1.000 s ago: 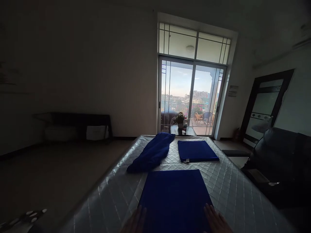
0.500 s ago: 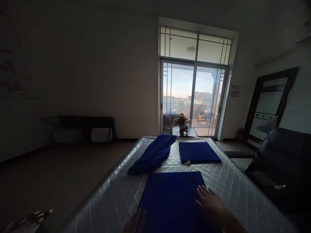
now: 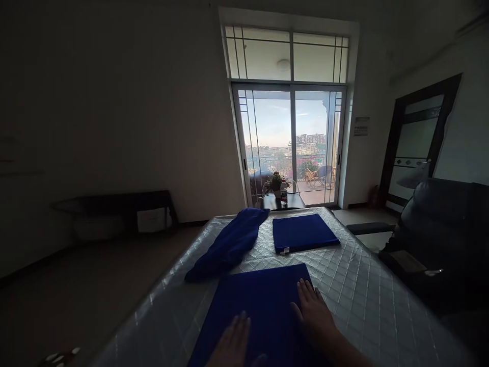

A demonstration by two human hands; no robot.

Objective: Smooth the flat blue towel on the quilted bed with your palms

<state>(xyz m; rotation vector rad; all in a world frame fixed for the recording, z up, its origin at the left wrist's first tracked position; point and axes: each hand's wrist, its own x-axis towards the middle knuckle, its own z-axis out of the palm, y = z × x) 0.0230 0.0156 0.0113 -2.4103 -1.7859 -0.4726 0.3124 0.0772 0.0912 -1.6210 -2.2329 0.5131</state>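
Observation:
A flat blue cloth (image 3: 260,290) lies in front of me on the quilted silvery mattress (image 3: 367,285); its near end runs out of view. My right hand (image 3: 314,306) rests flat on its right edge, fingers stretched forward. Over the cloth's near left part is my left hand (image 3: 234,339), fingers extended and slightly blurred; whether it presses on the fabric I cannot tell. Farther off lies a neatly folded blue cloth (image 3: 303,232) with a small white label. A loosely crumpled blue cloth (image 3: 231,244) stretches along the left side.
Beyond the mattress stands a small dark table (image 3: 292,200) with a potted plant (image 3: 275,183) and a bottle (image 3: 283,191), before a sliding glass door (image 3: 290,142). To the right is a black leather chair (image 3: 439,229). A low dark bench (image 3: 126,204) stands by the left wall.
My left hand has moved up and inward from the cloth's left edge onto its surface. My right hand stays at the right edge. The view has tilted and shifted slightly.

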